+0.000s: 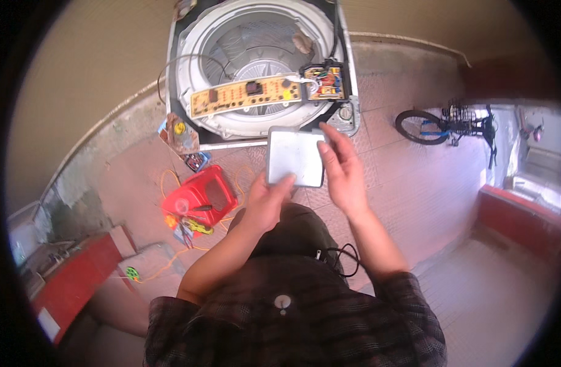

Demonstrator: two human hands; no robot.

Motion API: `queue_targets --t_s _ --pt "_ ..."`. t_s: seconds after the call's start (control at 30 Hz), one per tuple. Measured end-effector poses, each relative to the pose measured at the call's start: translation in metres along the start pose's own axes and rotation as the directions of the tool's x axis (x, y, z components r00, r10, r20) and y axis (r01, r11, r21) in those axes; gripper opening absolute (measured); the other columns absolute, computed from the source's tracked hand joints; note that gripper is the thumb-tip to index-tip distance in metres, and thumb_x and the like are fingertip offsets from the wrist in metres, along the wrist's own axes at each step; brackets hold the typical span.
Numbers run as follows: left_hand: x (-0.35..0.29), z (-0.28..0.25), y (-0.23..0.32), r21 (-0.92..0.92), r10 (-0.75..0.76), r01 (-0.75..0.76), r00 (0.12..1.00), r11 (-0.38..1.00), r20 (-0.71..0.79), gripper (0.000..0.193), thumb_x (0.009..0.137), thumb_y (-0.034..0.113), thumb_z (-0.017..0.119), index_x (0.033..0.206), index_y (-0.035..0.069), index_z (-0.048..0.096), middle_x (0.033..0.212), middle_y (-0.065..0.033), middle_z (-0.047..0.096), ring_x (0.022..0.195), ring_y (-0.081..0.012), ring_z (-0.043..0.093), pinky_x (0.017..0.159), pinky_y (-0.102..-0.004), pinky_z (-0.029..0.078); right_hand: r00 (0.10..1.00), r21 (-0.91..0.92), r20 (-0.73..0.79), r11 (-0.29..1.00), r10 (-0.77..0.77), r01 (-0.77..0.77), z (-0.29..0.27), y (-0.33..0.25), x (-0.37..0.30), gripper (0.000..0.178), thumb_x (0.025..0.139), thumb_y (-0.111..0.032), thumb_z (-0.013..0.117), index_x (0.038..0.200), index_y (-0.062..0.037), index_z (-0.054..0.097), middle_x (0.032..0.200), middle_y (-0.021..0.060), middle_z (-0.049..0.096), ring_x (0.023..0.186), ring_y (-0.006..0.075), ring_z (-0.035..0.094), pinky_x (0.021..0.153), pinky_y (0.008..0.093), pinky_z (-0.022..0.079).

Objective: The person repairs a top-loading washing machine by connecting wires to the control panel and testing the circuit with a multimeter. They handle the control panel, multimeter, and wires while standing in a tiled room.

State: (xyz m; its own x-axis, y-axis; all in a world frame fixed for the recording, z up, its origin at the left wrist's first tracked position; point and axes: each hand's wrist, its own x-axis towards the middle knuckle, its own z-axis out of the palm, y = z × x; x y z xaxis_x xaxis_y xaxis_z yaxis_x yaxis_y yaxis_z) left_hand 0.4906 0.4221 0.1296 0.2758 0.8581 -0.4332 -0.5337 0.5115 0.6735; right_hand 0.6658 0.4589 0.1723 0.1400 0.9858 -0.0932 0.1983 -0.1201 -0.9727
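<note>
A flat, square, pale panel with a dark rim (pixel 295 158) is held up between my hands in front of the washing machine. My left hand (pixel 267 200) grips its lower left corner, the thumb lying on the pale face and the other fingers hidden beneath. At the right edge is my right hand (pixel 344 174), its thumb against the rim and its fingers curved around that side. Just beyond the panel, a long yellowish circuit board (pixel 246 96) lies across the open tub, joined to a smaller board in a black housing (pixel 325 83).
The top-loading washing machine (pixel 194 37) stands open ahead. To the left a red plastic stool (pixel 198 199) carries pliers and other hand tools, with an orange cord (pixel 164 267) around it. A bicycle (pixel 450 127) is at the right, above a red ledge (pixel 522 217).
</note>
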Motion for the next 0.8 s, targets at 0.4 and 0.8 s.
queue_targets --t_s 0.4,0.8 --pt "0.097 0.049 0.010 0.425 0.112 -0.081 0.993 0.901 -0.048 0.031 0.107 0.018 0.056 0.130 -0.002 0.058 0.111 -0.0078 0.070 0.100 -0.0191 0.072 0.084 -0.0290 0.056 0.992 -0.035 -0.122 0.999 -0.043 0.039 -0.060 0.014 0.076 0.038 0.097 -0.006 0.065 0.135 -0.0044 0.061 0.123 0.0125 0.063 0.105 0.0211 0.064 0.090 0.0322 0.054" --pt "0.157 0.033 0.026 0.678 0.061 -0.099 0.995 0.729 0.079 0.031 0.107 0.021 0.055 0.124 -0.005 0.060 0.103 -0.0075 0.071 0.093 -0.0166 0.074 0.079 -0.0285 0.058 0.968 -0.216 -0.235 0.976 -0.083 0.032 -0.050 0.016 0.123 0.042 0.093 -0.002 0.068 0.134 -0.0007 0.058 0.130 0.0151 0.054 0.108 0.0229 0.062 0.091 0.0322 0.055"
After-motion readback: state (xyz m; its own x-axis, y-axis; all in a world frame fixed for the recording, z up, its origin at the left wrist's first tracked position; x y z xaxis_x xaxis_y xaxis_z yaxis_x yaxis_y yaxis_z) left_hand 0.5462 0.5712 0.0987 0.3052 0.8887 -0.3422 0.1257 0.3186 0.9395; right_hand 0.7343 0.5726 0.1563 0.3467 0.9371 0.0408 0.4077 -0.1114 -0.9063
